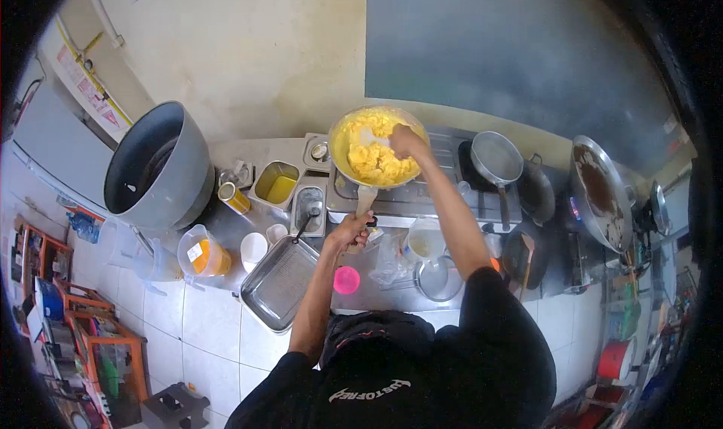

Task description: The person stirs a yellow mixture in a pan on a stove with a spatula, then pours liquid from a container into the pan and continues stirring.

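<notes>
A frying pan full of scrambled egg sits over the stove at the back. My left hand is wrapped round the pan's pale handle, near its front end. Above the pan, my right hand is closed on a white spatula, whose blade touches the yellow egg. Part of the spatula's grip is hidden by the fingers.
Right of the pan stand a saucepan and a large wok. To the left are a metal tray, a container of yellow liquid, a jug of orange liquid and a big grey pot. A pink cup stands near the front edge.
</notes>
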Demonstrator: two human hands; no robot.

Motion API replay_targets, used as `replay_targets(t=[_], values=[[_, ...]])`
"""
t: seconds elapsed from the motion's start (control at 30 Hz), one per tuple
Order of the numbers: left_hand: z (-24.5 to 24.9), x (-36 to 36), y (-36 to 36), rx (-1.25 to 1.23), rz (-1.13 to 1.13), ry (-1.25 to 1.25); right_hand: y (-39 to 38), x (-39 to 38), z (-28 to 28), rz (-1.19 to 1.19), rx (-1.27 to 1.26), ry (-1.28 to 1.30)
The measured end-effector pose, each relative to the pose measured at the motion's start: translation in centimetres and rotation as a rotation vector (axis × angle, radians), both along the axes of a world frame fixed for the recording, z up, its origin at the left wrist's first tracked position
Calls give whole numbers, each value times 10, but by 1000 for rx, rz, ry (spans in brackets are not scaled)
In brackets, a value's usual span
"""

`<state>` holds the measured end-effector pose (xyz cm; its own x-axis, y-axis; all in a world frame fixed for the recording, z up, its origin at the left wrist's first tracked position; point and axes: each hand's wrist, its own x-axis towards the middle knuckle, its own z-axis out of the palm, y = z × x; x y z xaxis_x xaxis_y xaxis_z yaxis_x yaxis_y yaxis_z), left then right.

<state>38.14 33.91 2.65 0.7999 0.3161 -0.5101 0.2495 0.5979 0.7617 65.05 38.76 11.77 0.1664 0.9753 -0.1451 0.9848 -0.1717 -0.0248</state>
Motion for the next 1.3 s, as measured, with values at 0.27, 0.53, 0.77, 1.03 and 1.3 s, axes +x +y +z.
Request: replay_targets(t=[0.27,0.53,0.77,1.03,1.3], values=[[5,6,-12,-15,31,17,-60,-108,9,-85,-10,313],[11,-1,-2,28,47,52,41,-56,-35,-561,247,697],[-2,-8,5,-4,47,-31,-69,-75,3,-434,212,143],[-21,-8,18,-17,8,-102,-18,-98,21,-457,348,55],[1,-12,21,30,-63,-10,-48,-111,-8,-331,335,-43]])
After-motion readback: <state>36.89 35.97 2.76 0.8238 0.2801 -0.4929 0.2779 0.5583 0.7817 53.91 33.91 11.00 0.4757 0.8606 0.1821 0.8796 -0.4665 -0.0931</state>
